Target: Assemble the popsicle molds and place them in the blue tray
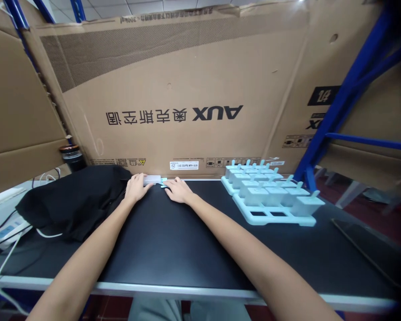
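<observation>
At the back of the black table, my left hand (137, 186) is closed around a whitish popsicle mold (152, 179) lying on its side against the cardboard. Light blue handle pieces (163, 182) stick out of its right end. My right hand (178, 190) has its thumb and forefinger at these blue pieces, with the fingers bent; the exact grip is small in view. To the right stands a light blue mold tray (263, 220). Several upright popsicle molds (256, 196) with blue handles sit in it, and two slots at its near left hold no mold.
A black cloth bundle (73, 200) lies on the left, before a dark jar (71, 157). A power strip (8, 232) with cables is at the left edge. A large cardboard panel (173, 80) walls the back. A dark flat panel (367, 249) lies at right, near a blue frame post (341, 107).
</observation>
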`<state>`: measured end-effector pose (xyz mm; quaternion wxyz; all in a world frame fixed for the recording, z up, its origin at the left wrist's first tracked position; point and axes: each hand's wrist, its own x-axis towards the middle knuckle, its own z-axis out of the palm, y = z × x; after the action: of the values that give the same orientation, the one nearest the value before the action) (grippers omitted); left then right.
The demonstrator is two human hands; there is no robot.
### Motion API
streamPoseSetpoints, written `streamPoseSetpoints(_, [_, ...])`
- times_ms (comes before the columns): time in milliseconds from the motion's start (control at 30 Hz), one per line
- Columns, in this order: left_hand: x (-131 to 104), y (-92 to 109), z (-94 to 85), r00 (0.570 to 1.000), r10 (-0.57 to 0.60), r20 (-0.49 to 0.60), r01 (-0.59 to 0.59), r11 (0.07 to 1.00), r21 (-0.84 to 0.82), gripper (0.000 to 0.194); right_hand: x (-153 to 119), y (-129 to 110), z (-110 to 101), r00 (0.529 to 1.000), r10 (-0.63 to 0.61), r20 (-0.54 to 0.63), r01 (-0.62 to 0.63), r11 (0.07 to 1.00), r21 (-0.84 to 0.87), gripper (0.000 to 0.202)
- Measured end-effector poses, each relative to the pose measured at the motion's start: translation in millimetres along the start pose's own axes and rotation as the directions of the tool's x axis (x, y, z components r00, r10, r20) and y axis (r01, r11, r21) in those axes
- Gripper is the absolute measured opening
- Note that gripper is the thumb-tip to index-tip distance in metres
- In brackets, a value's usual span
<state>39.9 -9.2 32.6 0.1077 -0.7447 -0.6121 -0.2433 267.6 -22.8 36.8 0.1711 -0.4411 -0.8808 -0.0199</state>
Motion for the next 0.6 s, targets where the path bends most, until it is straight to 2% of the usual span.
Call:
streamPoseSetpoints(100, [2, -3, 1.1, 0.999, 0.035, -0.035, -0.038, 0.996, -0.087, 0.044, 3, 3, 0, 1.0, -0.007, 0.002, 0.007, 1.0, -0.023, 0.04])
streamPoseSetpoints(200, [6, -2, 0.3, 0.989, 0.079, -0.123, -0.106, 0.967, -0.232, 0.041, 0, 8, -1, 0.998, 0.04, -0.041, -0.041, 0.998, -0.038, 0.036])
streamPoseSetpoints(300, [7, 10, -1.9, 0.965, 0.087, -0.247, -0.192, 0.876, -0.442, 0.045, -2, 16, -2, 0.988, 0.148, -0.054, -0.148, 0.989, -0.003, 0.029])
streamPoseSetpoints(367, [5, 22, -4.3, 0.954, 0.083, -0.287, -0.242, 0.779, -0.578, 0.052, 1, 23, -3, 0.969, 0.246, 0.004, -0.246, 0.968, 0.043, 0.025])
streamPoseSetpoints(467, [-2, 43, -9.9, 0.964, 0.093, -0.25, -0.248, 0.658, -0.711, 0.057, 8, 35, -6, 0.939, 0.329, 0.096, -0.337, 0.938, 0.079, 0.022])
streamPoseSetpoints(600, [-14, 67, -20.0, 0.97, 0.191, -0.152, -0.24, 0.635, -0.734, 0.046, 10, 46, -14, 0.927, 0.359, 0.11, -0.369, 0.924, 0.097, 0.035])
